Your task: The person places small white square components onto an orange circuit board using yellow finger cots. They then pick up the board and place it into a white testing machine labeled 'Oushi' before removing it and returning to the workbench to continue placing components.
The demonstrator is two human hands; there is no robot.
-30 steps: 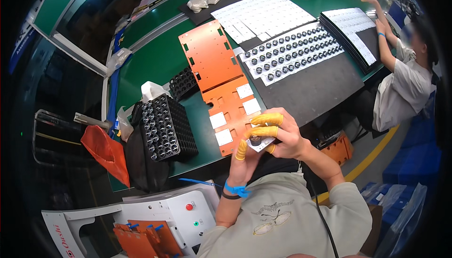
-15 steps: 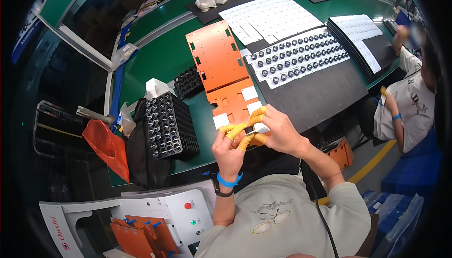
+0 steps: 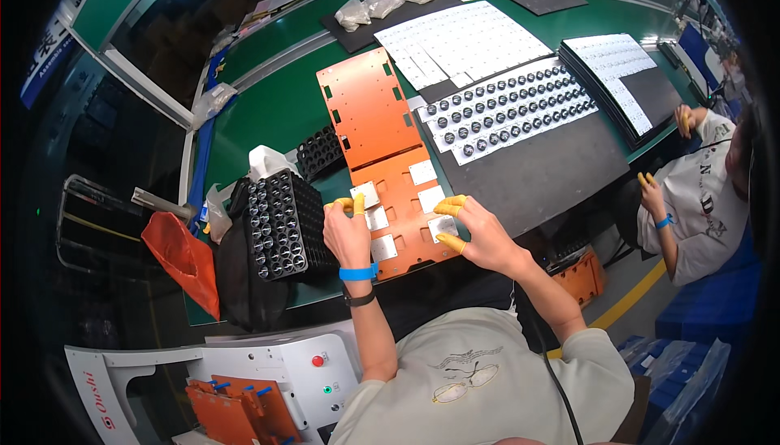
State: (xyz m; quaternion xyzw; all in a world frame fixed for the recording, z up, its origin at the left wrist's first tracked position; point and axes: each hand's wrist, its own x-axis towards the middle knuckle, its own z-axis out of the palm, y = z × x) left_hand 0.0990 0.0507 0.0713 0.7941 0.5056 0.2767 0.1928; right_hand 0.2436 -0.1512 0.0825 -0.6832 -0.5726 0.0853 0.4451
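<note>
My left hand [image 3: 348,230], with yellow finger covers, reaches over the left side of an orange fixture plate [image 3: 398,193]. Its fingertips close on the edge of a white square plate [image 3: 366,194] that sits slightly askew there. Below it, two more white squares lie in the left row, the middle one [image 3: 376,217] partly behind my fingers. My right hand [image 3: 487,238] is open at the fixture's right edge, thumb and covered fingers spread around another white square [image 3: 443,229]. Whether they touch it is unclear. Two further white squares [image 3: 422,173] lie above it.
A black tray stack of round cells [image 3: 280,225] stands left of the fixture. White sheets with rows of black round parts [image 3: 512,112] rest on a black board at right. Behind are plain white sheets [image 3: 467,43] and plastic bags [image 3: 353,14]. A co-worker [image 3: 691,177] sits at far right.
My hands, earlier together over the fixture around a small black-and-white piece, have moved apart to its two sides. A white square now lies at the upper left spot, under my left fingertips.
</note>
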